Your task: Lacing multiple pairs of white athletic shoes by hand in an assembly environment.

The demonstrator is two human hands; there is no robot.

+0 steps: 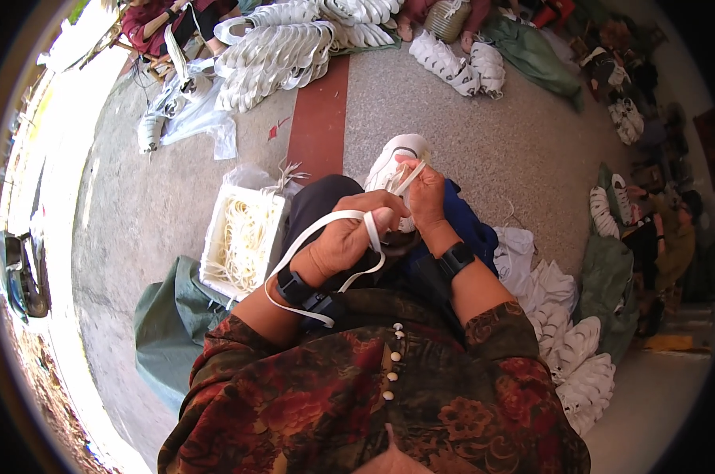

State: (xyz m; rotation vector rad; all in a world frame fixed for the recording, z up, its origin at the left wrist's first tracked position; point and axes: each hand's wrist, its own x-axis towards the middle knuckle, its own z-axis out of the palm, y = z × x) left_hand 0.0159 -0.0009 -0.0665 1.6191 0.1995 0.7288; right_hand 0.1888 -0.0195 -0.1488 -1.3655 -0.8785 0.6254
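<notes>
A white sneaker (391, 156) rests at my knees, toe pointing away from me. My right hand (425, 192) is at the shoe's right side, its fingers pinching a flat white shoelace (320, 223) that stands up over the shoe's tongue area. Close beside it, my left hand (351, 238) is closed on the same lace. A long loop of it hangs over the back of this hand and trails past my left wrist. The shoe's heel end is partly covered by my hands, so the eyelets there are hidden.
Left of my legs stands a white box (206, 251) of loose cream laces. Green cloth (174, 324) lies near it. Strung white shoe parts (567, 332) are heaped at my right, more (274, 59) ahead. Other people sit working around, one (148, 28) at the far left.
</notes>
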